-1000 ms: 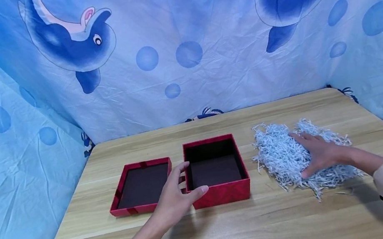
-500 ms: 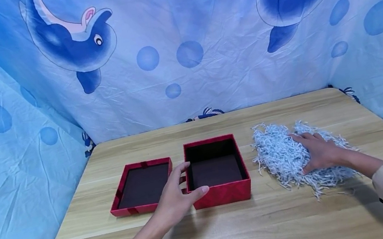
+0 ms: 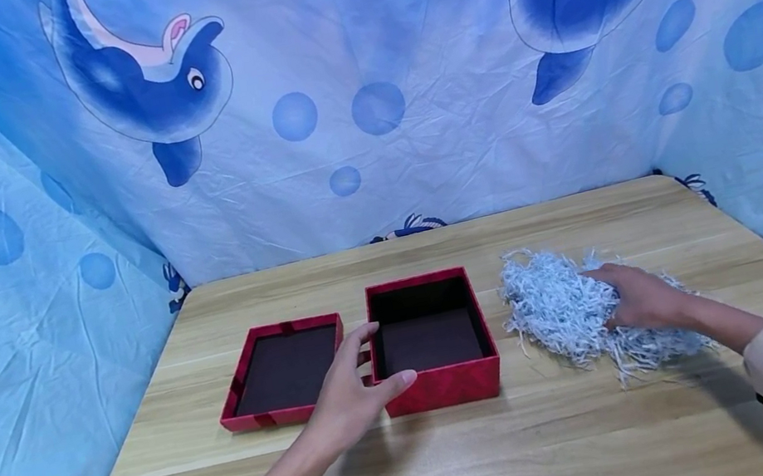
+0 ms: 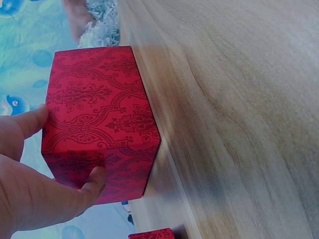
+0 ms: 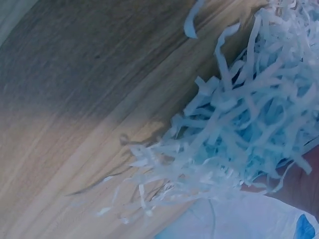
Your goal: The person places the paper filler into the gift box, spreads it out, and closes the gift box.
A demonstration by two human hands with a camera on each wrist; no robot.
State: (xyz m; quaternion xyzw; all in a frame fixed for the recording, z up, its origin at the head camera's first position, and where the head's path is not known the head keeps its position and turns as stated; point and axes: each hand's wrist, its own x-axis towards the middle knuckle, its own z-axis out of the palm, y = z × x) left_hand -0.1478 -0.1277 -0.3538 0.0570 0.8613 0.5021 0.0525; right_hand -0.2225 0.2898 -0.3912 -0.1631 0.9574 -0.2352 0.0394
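A lidless red box with dark patterned sides and a black inside stands mid-table. At its near left corner, my left hand holds it, with the thumb at the front rim and other fingers against the left side. To the right lies a loose heap of pale blue-white shredded paper. My right hand grips into the heap from its right side, its fingertips sunk in the strands. Close up in the right wrist view, the shredded paper covers most of that hand.
The red lid lies inner side up, left of the box. The wooden table is backed by a blue dolphin-print curtain, with curtain on both sides as well. Stray paper strands lie around the heap.
My right hand's fingers have curled deeper into the shredded paper, drawing the heap together and slightly to the left. My left hand, the box and the lid have stayed put.
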